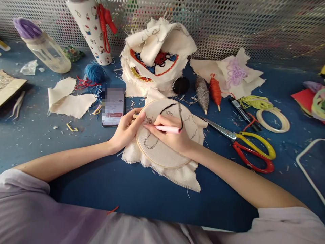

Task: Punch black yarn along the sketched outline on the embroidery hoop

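Observation:
An embroidery hoop (pixel 166 166) stretches white cloth (pixel 165 156) marked with a dark drawn outline; frayed cloth edges spread out below it. My left hand (pixel 129 128) grips the hoop's left rim, thumb on top and fingers partly hidden behind. In my right hand (pixel 175 134), resting on the cloth, is a pink punch needle (pixel 167 129), its tip hidden near my fingertips. Black yarn (pixel 181 118) runs from the tool's back end up across the hoop. A short black stitched line (pixel 169 107) lies along the outline near the top.
Right of the hoop lie scissors (pixel 236 137), a black marker (pixel 243 113) and a wooden ring (pixel 285 125). Behind are finished hoops (pixel 152 84), a black yarn ball (pixel 181 85), grey (pixel 202 93) and orange (pixel 215 91) spools. A phone (pixel 113 117) and tumbler (pixel 88 30) stand left.

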A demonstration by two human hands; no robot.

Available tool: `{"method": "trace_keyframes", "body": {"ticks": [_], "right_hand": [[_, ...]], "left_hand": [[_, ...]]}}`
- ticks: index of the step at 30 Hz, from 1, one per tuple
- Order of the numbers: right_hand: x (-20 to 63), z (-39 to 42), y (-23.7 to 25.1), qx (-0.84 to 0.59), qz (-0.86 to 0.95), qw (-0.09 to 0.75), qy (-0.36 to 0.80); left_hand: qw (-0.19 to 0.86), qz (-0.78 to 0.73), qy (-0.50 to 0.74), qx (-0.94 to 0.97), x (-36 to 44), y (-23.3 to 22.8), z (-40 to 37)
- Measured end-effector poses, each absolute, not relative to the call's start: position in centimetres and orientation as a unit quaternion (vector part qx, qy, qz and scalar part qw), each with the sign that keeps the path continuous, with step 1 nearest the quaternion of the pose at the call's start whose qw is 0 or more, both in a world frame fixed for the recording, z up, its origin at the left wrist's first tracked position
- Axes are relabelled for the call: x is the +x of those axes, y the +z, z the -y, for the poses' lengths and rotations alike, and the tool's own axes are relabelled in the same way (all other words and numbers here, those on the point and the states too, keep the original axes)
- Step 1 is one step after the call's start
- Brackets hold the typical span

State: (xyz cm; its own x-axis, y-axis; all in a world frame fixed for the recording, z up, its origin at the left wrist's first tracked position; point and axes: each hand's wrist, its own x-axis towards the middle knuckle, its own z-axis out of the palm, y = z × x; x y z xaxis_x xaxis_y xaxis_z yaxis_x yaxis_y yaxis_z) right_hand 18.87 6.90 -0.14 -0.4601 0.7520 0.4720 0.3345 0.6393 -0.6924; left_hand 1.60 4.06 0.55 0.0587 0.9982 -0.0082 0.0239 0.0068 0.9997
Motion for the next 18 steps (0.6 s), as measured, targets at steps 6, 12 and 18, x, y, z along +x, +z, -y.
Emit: {"method": "trace_keyframes", "body": {"ticks": [6, 12, 18], "right_hand": [[19.2, -7.1, 0.3, -0.322, 0.772, 0.406, 0.367], [19.7, -7.3, 0.7, -0.309, 0.79, 0.401, 0.346], [19.7, -7.7, 1.0, -0.367, 0.664, 0.452, 0.469]], "left_hand": [[0.545, -0.484, 0.482, 0.486, 1.5, 0.4, -4.3], [0.605, -0.45, 0.484, 0.445, 1.4, 0.6, -4.2], [0.584, -0.475, 0.475, 0.455, 1.6, 0.4, -4.2]]}}
